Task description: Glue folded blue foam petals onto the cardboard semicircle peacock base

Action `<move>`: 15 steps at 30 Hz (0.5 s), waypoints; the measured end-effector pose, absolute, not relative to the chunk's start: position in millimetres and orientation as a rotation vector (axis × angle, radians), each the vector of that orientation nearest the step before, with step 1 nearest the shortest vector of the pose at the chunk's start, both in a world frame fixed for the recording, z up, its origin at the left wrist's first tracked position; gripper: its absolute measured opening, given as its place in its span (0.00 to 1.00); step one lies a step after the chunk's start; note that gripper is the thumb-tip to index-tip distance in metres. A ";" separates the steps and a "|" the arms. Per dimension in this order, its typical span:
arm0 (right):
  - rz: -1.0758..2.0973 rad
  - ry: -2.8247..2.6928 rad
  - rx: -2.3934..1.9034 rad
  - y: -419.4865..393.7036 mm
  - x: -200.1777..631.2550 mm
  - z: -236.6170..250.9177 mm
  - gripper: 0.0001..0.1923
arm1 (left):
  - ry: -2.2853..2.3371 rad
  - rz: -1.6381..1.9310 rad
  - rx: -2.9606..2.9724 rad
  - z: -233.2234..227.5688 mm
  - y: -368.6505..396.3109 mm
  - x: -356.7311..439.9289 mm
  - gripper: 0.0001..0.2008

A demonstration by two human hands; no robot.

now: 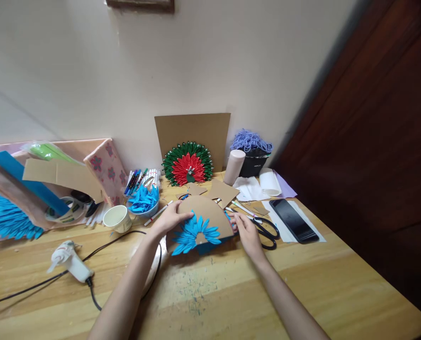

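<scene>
A half-round piece of cardboard (210,212) tilts above the table, with blue petals (192,233) fanned out on its lower front around a bare brown spot. More blue shows under its lower edge. My left hand (170,219) grips its left side, the thumb lying on the front above the petals. At the right edge, my right hand (244,231) is closed with fingertips against the cardboard; some blue shows beside them, and the fingers' far side is hidden. Black-handled scissors (267,232) lie just right of that hand.
A white glue gun (70,262) with a black cord lies at left. Behind stand a paper cup (117,218), a bowl of blue petals (143,200), a red-green peacock craft (189,163) and cardboard scraps (222,191). A phone (293,221) lies right.
</scene>
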State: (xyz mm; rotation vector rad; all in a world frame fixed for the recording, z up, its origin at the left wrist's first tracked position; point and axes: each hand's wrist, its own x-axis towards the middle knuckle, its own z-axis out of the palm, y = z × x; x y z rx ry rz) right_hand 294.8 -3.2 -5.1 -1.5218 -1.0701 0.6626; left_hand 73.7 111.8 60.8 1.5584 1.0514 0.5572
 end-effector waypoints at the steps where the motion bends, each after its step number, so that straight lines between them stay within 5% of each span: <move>1: 0.611 -1.101 -1.587 -2.9 298.8 -7.0 0.16 | 1.064 0.560 1.561 62.2 116.7 66.4 0.26; 7: 0.371 -1.317 -1.817 -1.4 306.5 -25.7 0.16 | 1.233 0.439 1.677 60.9 139.2 31.1 0.28; 15: 0.541 -1.160 -1.799 0.7 304.6 -30.8 0.19 | 1.188 0.312 1.569 55.7 137.8 29.7 0.28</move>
